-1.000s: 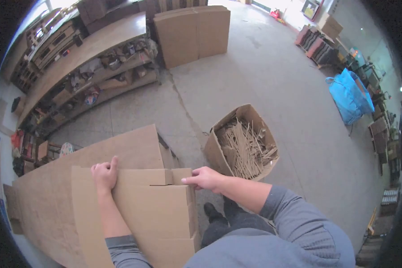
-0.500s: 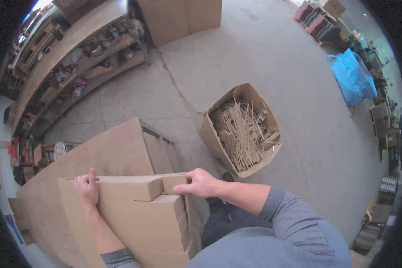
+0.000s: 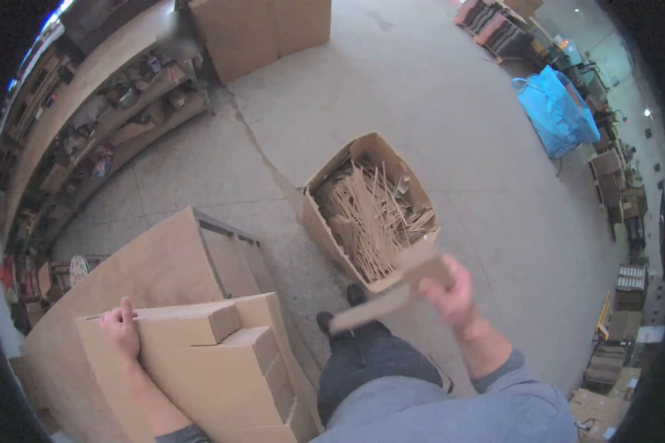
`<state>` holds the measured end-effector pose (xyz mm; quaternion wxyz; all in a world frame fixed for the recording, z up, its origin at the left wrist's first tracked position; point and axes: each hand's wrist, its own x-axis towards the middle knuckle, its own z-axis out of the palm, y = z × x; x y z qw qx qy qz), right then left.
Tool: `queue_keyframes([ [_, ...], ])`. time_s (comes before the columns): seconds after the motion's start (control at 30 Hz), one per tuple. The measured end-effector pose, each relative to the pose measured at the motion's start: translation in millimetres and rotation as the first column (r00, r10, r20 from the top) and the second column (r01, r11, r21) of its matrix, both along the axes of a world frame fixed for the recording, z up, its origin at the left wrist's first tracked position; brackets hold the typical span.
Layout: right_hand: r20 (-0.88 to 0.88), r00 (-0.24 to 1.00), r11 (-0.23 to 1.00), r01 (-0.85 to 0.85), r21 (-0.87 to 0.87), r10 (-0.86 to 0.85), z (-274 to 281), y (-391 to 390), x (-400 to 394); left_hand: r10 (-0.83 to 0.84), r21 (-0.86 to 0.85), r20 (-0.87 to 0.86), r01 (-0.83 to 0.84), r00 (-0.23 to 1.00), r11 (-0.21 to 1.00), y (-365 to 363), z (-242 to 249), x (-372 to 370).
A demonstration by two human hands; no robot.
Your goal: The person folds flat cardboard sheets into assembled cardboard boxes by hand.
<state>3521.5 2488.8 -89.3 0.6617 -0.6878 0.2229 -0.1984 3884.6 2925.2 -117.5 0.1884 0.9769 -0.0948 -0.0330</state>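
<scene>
My left hand (image 3: 120, 329) grips the far-left edge of a thick stack of die-cut cardboard sheets (image 3: 207, 380), one finger pointing up. The stack lies on a brown wooden table (image 3: 144, 262), its slotted, stepped edge facing right. Away from the stack, my right hand (image 3: 451, 294) is closed around a bent cardboard scrap (image 3: 380, 304), blurred by motion. The scrap is held in the air above my legs, near the front rim of a big open carton (image 3: 325, 240) on the floor. Thin cardboard strips (image 3: 373, 214) fill much of that carton.
Cluttered shelving (image 3: 125, 111) runs along the left. A large cardboard panel (image 3: 262, 37) stands at the back. On the right are a blue bag (image 3: 558, 114), stacked pallets (image 3: 499, 29) and piles of goods along the wall. My shoes (image 3: 355, 295) are close to the carton.
My right hand has pulled away from the stack's right corner, swinging right with a cardboard scrap. A notch now shows at that corner. My left hand stays on the stack; the view has shifted.
</scene>
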Motion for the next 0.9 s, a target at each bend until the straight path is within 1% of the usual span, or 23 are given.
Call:
queue_keyframes([
  [0.03,-0.163,0.984,0.996,0.063,-0.059,-0.072,-8,-19,-2,-0.014,0.028,-0.009,0.014,1.000,1.000,-6,0,1],
  [0.07,-0.313,0.939,0.987,0.108,-0.120,-0.141,-17,-38,-1,-0.018,0.063,-0.014,0.019,1.000,0.998,-10,1,2],
  [0.13,-0.580,0.775,0.963,0.141,-0.230,-0.252,-40,-66,3,-0.002,0.164,-0.031,0.007,1.000,0.986,-8,10,-1],
  [0.17,-0.702,0.658,0.955,0.095,-0.281,-0.272,-61,-79,10,0.002,0.239,-0.032,0.006,0.999,0.971,-7,14,-2],
  [0.2,-0.744,0.633,0.970,0.048,-0.237,-0.213,-74,-71,18,0.018,0.266,-0.028,-0.010,0.999,0.964,-10,27,-6],
  [0.27,-0.876,0.477,0.988,-0.082,-0.132,-0.077,-86,-67,39,0.022,0.288,-0.034,-0.011,0.999,0.957,-33,42,-16],
  [0.3,-0.860,0.510,0.988,-0.133,-0.085,-0.005,-71,-28,58,0.039,0.295,-0.044,-0.024,0.998,0.955,-29,40,-14],
  [0.37,-0.763,0.602,0.950,-0.308,0.053,0.237,-38,48,87,0.072,0.291,-0.091,-0.043,0.993,0.956,-27,34,-10],
  [0.4,-0.753,0.580,0.931,-0.343,0.123,0.312,-35,66,99,0.075,0.288,-0.094,-0.046,0.993,0.957,-25,32,-8],
  [0.43,-0.717,0.521,0.871,-0.416,0.261,0.464,-31,85,110,0.093,0.282,-0.104,-0.060,0.990,0.958,-22,29,-7],
  [0.47,-0.658,0.452,0.785,-0.482,0.389,0.603,-26,103,122,0.112,0.275,-0.113,-0.077,0.987,0.958,-19,28,-7],
  [0.57,-0.691,0.450,0.813,-0.443,0.378,0.566,-30,130,143,0.073,0.296,-0.079,-0.047,0.994,0.954,-26,33,-10],
  [0.6,-0.690,0.446,0.815,-0.420,0.400,0.569,-23,131,147,0.079,0.282,-0.080,-0.053,0.994,0.958,-26,33,-9],
  [0.67,-0.681,0.430,0.806,-0.314,0.502,0.593,-8,136,151,0.100,0.246,-0.097,-0.073,0.990,0.967,-26,31,-9],
  [0.77,-0.715,0.471,0.856,-0.250,0.453,0.517,-5,145,150,0.059,0.211,-0.080,-0.041,0.995,0.977,-32,40,-14],
  [0.87,-0.690,0.543,0.867,-0.170,0.469,0.479,-9,152,151,0.136,0.199,-0.175,-0.100,0.975,0.975,-35,44,-14],
  [0.9,-0.685,0.538,0.860,-0.178,0.478,0.492,3,148,153,0.139,0.195,-0.173,-0.104,0.975,0.975,-34,44,-14],
])
